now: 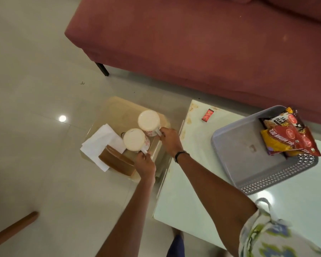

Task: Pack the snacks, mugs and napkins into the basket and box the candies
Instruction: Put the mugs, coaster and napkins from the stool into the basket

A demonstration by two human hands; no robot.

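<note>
Mugs, rigid and breakable, are best held by handles: left hand (145, 164) grips near mug (134, 139), right hand (170, 139) far mug (149, 121).

I see both arms stretched forward and down, left hand (145, 165) and right hand (170, 140) each with fingers curled, a dark band on the right wrist.

White mugs (141, 132) — red-patterned; grey basket (235, 145).

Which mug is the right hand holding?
The farther mug, nearer the sofa; the right hand grips its handle. The left hand holds the nearer mug beside the napkins.
</note>
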